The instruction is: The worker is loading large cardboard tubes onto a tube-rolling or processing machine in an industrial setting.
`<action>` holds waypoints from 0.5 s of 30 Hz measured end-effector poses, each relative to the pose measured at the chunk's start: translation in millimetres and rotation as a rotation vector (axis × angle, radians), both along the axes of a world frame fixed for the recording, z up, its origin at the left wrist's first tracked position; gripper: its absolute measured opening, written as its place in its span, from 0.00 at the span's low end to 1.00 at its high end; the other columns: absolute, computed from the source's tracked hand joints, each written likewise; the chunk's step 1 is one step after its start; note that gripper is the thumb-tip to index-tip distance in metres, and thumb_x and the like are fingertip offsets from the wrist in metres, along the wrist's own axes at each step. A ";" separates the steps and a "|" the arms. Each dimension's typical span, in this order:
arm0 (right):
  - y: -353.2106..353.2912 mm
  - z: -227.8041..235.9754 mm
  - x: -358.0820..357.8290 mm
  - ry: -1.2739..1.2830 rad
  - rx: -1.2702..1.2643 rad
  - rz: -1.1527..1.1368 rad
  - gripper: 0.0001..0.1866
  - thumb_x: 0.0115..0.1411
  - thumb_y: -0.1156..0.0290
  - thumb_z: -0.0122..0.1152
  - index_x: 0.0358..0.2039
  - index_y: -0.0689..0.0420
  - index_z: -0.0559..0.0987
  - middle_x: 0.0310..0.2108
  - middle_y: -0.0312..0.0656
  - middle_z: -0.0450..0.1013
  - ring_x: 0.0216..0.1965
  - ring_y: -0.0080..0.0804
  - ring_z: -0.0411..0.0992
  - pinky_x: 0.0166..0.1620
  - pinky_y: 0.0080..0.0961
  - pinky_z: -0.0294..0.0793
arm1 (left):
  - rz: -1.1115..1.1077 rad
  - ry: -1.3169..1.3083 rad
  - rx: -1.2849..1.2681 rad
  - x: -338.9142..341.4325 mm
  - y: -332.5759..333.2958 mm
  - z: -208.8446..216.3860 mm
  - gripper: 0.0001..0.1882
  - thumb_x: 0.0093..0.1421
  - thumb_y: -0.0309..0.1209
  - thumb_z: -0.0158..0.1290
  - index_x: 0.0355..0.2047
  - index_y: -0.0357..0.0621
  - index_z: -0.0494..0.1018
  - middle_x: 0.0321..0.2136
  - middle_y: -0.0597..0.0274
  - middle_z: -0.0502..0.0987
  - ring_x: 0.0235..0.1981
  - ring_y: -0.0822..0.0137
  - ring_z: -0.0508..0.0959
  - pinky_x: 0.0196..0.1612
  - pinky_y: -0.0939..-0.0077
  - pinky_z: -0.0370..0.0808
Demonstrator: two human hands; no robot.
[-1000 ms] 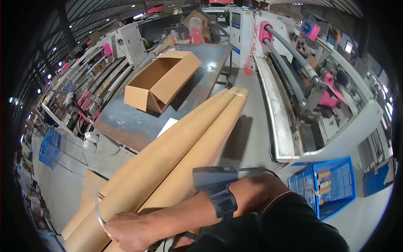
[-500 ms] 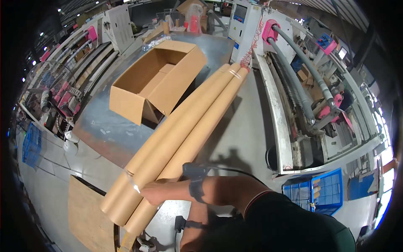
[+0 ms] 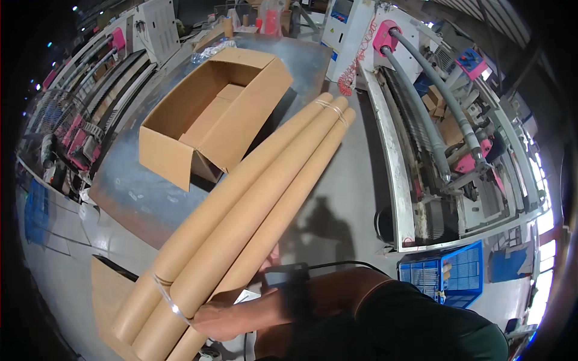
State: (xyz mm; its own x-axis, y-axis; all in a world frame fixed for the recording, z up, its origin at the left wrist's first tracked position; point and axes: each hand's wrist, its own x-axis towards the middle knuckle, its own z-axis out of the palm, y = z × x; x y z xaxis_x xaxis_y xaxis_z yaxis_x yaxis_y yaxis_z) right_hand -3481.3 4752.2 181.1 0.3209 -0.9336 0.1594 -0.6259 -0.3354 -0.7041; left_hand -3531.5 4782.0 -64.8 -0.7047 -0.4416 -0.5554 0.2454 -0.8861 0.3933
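A bundle of three long brown cardboard tubes point(image 3: 241, 204) slants across the view, from near left to far right. Thin bands point(image 3: 331, 107) circle its far end, and a shiny clear strap point(image 3: 168, 299) runs round its near end. My right hand point(image 3: 220, 320) is closed at the strap, against the tubes' near right side. Under the right edge of the bundle, part of my left hand point(image 3: 273, 257) shows against the lowest tube; most of its fingers are hidden. Beyond the tubes, an open cardboard box point(image 3: 238, 132) stands on a grey metal-topped table point(image 3: 132, 192).
A long machine with rollers point(image 3: 427, 114) stands on the right, another point(image 3: 114, 84) at the far left. Near the right one sits a blue plastic crate point(image 3: 463, 280). A wooden board point(image 3: 105, 307) lies low at left. A red coiled cord point(image 3: 346, 81) hangs past the tubes' far end.
The tubes' near end and my right hand have moved down and left in the view. Part of my left hand has come into sight under the tubes. The whole view has shifted slightly.
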 end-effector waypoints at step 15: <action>-38.9 -71.0 -50.4 -0.072 0.496 0.030 0.12 0.46 0.76 0.56 0.34 0.64 0.76 0.31 0.53 0.75 0.38 0.53 0.74 0.39 0.43 0.73 | 0.060 0.034 0.039 -34.4 -60.7 -19.6 0.17 0.60 0.34 0.51 0.45 0.34 0.69 0.34 0.53 0.77 0.41 0.60 0.76 0.43 0.69 0.76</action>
